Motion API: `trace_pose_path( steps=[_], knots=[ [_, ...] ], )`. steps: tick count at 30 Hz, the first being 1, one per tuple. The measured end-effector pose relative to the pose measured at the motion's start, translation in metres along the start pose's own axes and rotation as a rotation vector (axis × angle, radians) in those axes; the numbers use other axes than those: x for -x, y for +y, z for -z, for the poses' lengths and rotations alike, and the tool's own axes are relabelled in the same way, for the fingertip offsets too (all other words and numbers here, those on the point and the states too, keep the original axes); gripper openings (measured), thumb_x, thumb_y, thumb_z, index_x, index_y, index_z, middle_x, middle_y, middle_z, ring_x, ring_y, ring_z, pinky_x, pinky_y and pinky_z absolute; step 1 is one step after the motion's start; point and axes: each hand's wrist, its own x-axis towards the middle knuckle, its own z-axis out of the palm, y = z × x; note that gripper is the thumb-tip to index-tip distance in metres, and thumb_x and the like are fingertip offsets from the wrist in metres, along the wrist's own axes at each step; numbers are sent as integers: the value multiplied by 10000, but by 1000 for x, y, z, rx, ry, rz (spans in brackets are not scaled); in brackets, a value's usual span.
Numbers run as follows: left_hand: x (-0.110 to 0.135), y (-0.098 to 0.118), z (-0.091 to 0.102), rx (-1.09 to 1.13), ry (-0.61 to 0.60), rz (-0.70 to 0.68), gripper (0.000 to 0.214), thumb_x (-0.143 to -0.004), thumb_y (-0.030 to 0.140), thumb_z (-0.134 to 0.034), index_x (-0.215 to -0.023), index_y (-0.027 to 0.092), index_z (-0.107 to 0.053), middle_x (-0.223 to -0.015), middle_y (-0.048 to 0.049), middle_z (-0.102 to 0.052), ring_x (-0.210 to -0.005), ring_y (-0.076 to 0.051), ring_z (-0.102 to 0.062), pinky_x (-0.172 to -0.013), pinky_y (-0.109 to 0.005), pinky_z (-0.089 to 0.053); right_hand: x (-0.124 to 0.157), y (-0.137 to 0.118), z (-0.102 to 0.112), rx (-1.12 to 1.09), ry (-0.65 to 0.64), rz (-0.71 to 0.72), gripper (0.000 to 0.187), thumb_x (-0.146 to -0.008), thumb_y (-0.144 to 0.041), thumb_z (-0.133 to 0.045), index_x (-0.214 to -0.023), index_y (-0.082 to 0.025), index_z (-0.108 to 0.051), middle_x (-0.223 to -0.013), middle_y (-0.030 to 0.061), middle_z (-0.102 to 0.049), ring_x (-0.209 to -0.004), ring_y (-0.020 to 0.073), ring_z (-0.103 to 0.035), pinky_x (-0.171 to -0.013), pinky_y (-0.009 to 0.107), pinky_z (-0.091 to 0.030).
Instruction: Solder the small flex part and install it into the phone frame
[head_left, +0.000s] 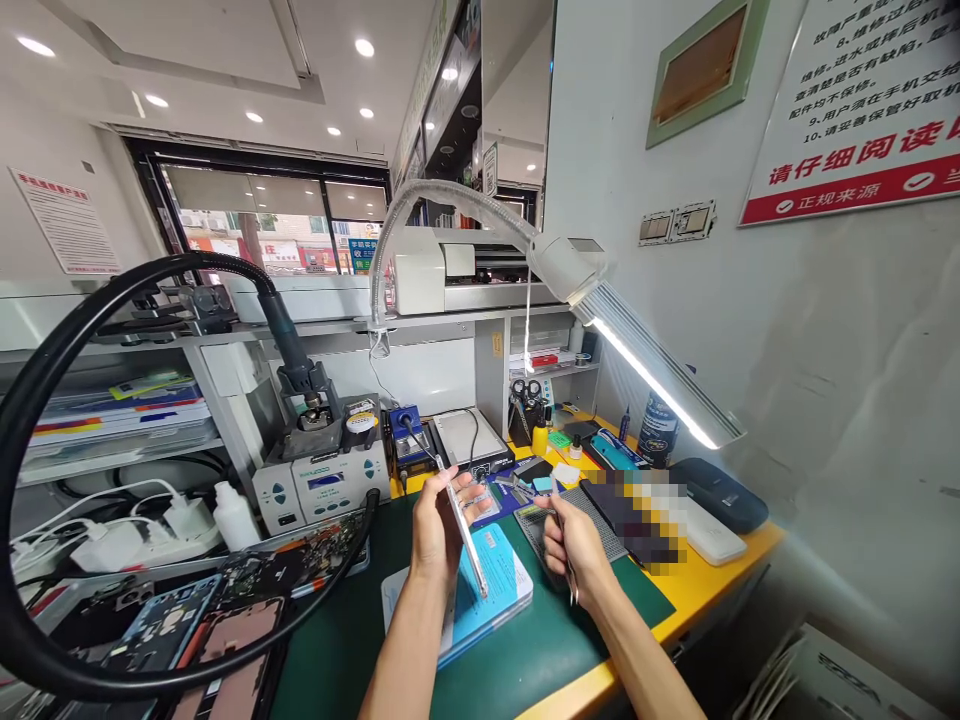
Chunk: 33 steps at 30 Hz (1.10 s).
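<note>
My left hand (433,525) grips a thin phone (468,545), tilted so that mostly its pale silver edge faces me. It is above a blue-and-white box or booklet (501,575) on the green mat (480,685). In my closed right hand (579,545) is a slim metal tool that looks like tweezers (574,592); two thin ends stick out below the palm. Most of the tool is hidden by the fingers. This hand is apart from the phone, over the near edge of a grey perforated pad (606,520).
A lit lamp (652,375) hangs over the right side. At left stand a hot-air station (322,485), its looping black hose (30,620) and several opened phones (161,620). A dark case (716,492) and a white slab (712,535) lie at right, by the wall.
</note>
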Motion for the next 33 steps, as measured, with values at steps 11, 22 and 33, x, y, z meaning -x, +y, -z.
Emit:
trace_pose_path(
  steps=[11,22,33],
  knots=[
    [-1,-2,-1,-3,-7,10,333,-962,385,-637,-1210,162,-629,-1199,-92,-663,-1001,-219,-671,-841,-425,-590,-14,17,18,-46,40,71,312,-1049,-434,-539,-994,-139,-622,-592,-106,-439,-362,18,-281,-326,149,-250],
    [2,-4,-4,-10,-30,41,345,-961,380,-638,-1232,166,-622,-1222,-96,-656,-1019,-226,-669,-853,-433,-588,-10,17,15,-14,-18,136,393,-940,-385,-666,-1255,-162,-595,-571,-92,-558,-312,37,-343,-292,150,-260],
    [-2,-6,-3,-17,1,95,328,-967,401,-626,-1188,159,-631,-1147,-83,-671,-947,-204,-675,-804,-401,-592,3,-2,21,-13,-181,219,426,-811,-381,-568,-1121,-116,-693,-1120,212,-766,-879,310,-775,-690,415,-608]
  ],
)
